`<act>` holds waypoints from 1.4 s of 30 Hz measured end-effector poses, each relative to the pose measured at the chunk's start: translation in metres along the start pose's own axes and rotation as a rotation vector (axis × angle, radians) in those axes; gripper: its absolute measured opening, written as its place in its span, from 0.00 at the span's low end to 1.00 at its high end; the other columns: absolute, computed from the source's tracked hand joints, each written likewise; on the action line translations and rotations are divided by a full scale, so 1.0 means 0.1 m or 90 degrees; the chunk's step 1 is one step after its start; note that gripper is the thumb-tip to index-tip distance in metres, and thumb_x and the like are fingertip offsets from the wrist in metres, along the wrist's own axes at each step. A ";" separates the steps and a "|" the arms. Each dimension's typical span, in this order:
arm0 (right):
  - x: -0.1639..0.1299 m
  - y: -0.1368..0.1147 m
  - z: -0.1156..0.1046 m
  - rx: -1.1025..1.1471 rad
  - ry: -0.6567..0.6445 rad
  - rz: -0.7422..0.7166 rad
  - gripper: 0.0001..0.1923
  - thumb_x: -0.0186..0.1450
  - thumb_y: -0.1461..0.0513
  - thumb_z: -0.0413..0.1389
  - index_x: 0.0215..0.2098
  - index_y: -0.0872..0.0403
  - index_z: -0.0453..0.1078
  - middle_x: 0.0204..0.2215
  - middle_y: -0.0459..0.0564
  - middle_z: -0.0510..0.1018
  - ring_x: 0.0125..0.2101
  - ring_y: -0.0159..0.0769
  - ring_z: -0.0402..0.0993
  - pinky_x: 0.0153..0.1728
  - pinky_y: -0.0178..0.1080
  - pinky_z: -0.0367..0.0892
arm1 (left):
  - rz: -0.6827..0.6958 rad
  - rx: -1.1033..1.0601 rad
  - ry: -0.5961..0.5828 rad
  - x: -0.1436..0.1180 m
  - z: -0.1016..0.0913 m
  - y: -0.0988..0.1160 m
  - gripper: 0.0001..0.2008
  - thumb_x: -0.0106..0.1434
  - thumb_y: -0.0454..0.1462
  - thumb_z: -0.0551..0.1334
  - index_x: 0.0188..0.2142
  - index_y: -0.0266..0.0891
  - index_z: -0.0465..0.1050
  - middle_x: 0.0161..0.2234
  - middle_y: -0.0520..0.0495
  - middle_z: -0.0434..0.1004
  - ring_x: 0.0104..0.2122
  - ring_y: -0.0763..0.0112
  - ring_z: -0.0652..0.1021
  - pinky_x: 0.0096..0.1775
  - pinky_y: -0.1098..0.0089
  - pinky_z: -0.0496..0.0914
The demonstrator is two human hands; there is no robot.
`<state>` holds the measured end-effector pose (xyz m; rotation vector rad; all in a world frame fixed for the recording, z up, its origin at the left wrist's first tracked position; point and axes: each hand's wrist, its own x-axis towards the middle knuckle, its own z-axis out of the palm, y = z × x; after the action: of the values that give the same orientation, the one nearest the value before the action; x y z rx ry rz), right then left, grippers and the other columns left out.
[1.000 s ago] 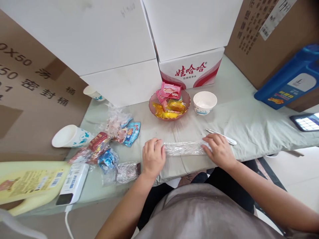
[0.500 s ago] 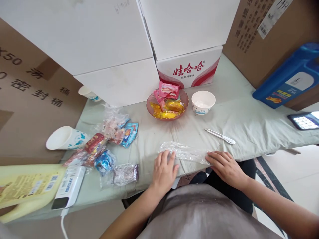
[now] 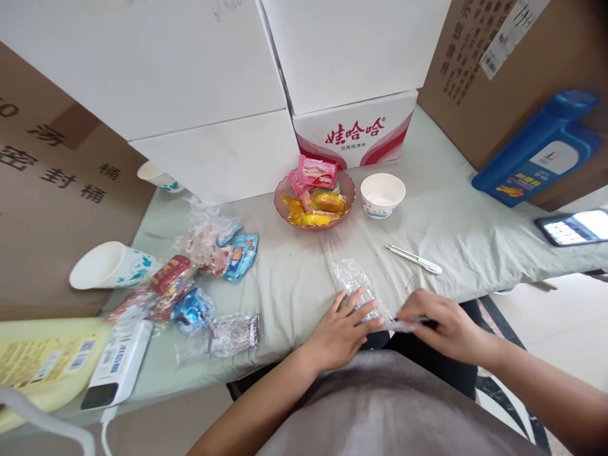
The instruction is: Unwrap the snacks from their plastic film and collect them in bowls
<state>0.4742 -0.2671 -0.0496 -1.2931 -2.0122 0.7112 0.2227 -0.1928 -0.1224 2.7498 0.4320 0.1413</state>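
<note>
A clear, crinkled plastic bag (image 3: 354,278) lies at the front edge of the cloth-covered table. My left hand (image 3: 342,330) rests on it, palm down, with the fingers spread. Pinched in my right hand (image 3: 439,326) is the bag's near right end, lifted slightly at the table edge. Beyond my right hand lies a white utility knife (image 3: 413,259). Farther back are a pink glass bowl (image 3: 284,215) of wrapped snacks and a white paper bowl (image 3: 382,195).
Several wrapped snacks (image 3: 190,310) lie on the left beside a tipped paper cup (image 3: 111,266), a white power bank (image 3: 118,364) and a yellow jug (image 3: 47,361). White boxes (image 3: 209,164) stand behind. At right are a blue bottle (image 3: 532,152) and a phone (image 3: 574,227).
The plastic bag has turned from lying crosswise to slanting toward me. My left hand has slid right along it, and my right hand has closed on its end.
</note>
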 end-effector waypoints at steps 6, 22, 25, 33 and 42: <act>0.88 0.27 0.32 0.017 -0.018 0.050 0.12 0.69 0.64 0.47 0.43 0.53 0.72 0.39 0.50 0.79 0.40 0.34 0.76 0.42 0.37 0.70 | -0.013 -0.031 -0.004 0.01 -0.02 0.00 0.27 0.66 0.43 0.58 0.63 0.45 0.58 0.62 0.45 0.65 0.65 0.60 0.59 0.67 0.50 0.43; 1.21 0.76 0.87 -0.292 -0.006 -0.066 0.12 0.71 0.63 0.49 0.47 0.54 0.72 0.38 0.52 0.77 0.36 0.34 0.74 0.34 0.34 0.64 | -0.138 -0.172 0.332 0.02 -0.16 -0.05 0.13 0.66 0.31 0.53 0.48 0.39 0.69 0.46 0.41 0.74 0.50 0.62 0.73 0.51 0.58 0.71; 1.21 0.76 0.91 -0.290 0.010 -0.079 0.11 0.70 0.63 0.50 0.47 0.54 0.72 0.38 0.52 0.76 0.34 0.34 0.73 0.33 0.35 0.64 | -0.152 -0.159 0.398 0.12 -0.24 -0.17 0.11 0.66 0.31 0.52 0.44 0.39 0.70 0.40 0.43 0.74 0.43 0.64 0.74 0.46 0.60 0.73; 1.19 0.82 0.66 -0.340 0.167 0.078 0.13 0.69 0.66 0.48 0.46 0.55 0.72 0.41 0.57 0.75 0.42 0.43 0.70 0.44 0.43 0.66 | -0.151 -0.046 0.307 0.34 -0.12 -0.44 0.04 0.62 0.35 0.62 0.29 0.39 0.71 0.37 0.44 0.74 0.43 0.60 0.72 0.46 0.58 0.70; 0.30 0.41 0.71 -0.291 -0.055 -0.186 0.23 0.69 0.55 0.51 0.59 0.57 0.64 0.57 0.59 0.70 0.61 0.47 0.60 0.59 0.52 0.60 | -0.179 -0.007 0.228 0.32 -0.11 -0.43 0.16 0.66 0.32 0.54 0.52 0.41 0.71 0.56 0.43 0.71 0.59 0.57 0.66 0.57 0.53 0.61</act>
<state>0.4351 -0.2318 -0.1189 -1.1813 -2.4625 0.1745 0.2391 -0.1410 -0.1258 2.6187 0.9022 0.5643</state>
